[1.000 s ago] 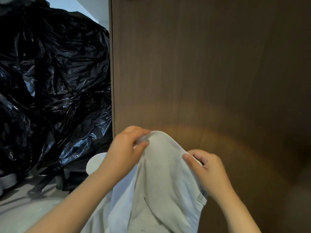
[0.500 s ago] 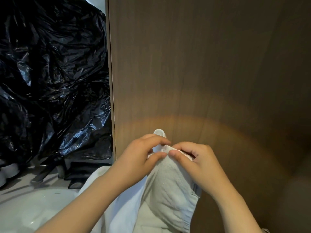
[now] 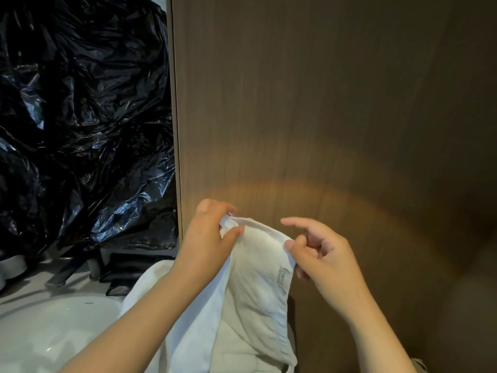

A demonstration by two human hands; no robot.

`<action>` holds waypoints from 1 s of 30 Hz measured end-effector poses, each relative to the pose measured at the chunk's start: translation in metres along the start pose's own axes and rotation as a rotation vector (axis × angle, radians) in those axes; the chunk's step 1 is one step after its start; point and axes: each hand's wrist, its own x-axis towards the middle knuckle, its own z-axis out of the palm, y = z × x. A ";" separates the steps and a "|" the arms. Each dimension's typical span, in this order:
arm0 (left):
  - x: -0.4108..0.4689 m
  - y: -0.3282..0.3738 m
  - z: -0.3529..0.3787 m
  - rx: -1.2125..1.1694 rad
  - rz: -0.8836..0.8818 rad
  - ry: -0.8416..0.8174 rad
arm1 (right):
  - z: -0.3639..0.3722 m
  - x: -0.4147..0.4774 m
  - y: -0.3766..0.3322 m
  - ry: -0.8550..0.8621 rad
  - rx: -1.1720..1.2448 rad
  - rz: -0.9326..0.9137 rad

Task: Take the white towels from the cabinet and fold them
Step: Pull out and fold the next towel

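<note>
I have the white terry-cloth towel [image 3: 255, 286] held up in front of the brown wood-grain cabinet panel [image 3: 322, 117], its length hanging down between the forearms. My left hand [image 3: 207, 243] pinches the towel's upper corner between thumb and curled fingers. My right hand [image 3: 322, 254] nips the top edge just beside a small sewn label [image 3: 282, 277], thumb against a bent finger, with the index finger sticking out free. Crumpled black plastic sheeting [image 3: 80, 130] fills the left, above a glossy white rounded surface [image 3: 48, 335].
</note>
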 end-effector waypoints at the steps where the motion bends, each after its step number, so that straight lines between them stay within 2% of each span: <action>1: -0.004 0.000 0.001 -0.024 -0.072 0.040 | 0.003 0.000 0.000 0.021 0.048 0.011; 5: -0.031 0.000 0.001 -0.239 -0.411 0.199 | 0.007 -0.005 0.006 0.069 0.165 0.091; 8: -0.050 -0.001 -0.002 -0.424 -0.537 0.258 | 0.011 -0.009 0.008 0.027 0.221 0.136; 10: -0.058 0.001 -0.004 -0.530 -0.581 0.227 | 0.013 -0.013 0.008 -0.046 0.262 0.168; 12: -0.063 0.004 -0.008 -0.573 -0.594 0.187 | 0.016 -0.015 0.008 -0.078 0.297 0.183; 14: -0.065 0.007 -0.012 -0.631 -0.595 0.175 | 0.020 -0.017 0.008 -0.038 0.268 0.140; 18: -0.062 0.016 -0.023 -0.742 -0.551 0.150 | 0.027 -0.016 0.005 0.091 -0.051 -0.068; 21: -0.061 0.024 -0.025 -0.756 -0.500 0.116 | 0.028 -0.015 -0.004 0.056 -0.148 -0.118; 24: -0.063 0.028 -0.023 -0.753 -0.488 0.091 | 0.032 -0.019 -0.011 -0.053 -0.144 -0.136; 30: -0.064 0.041 -0.032 -0.898 -0.480 0.038 | 0.033 -0.025 -0.030 -0.068 0.032 -0.098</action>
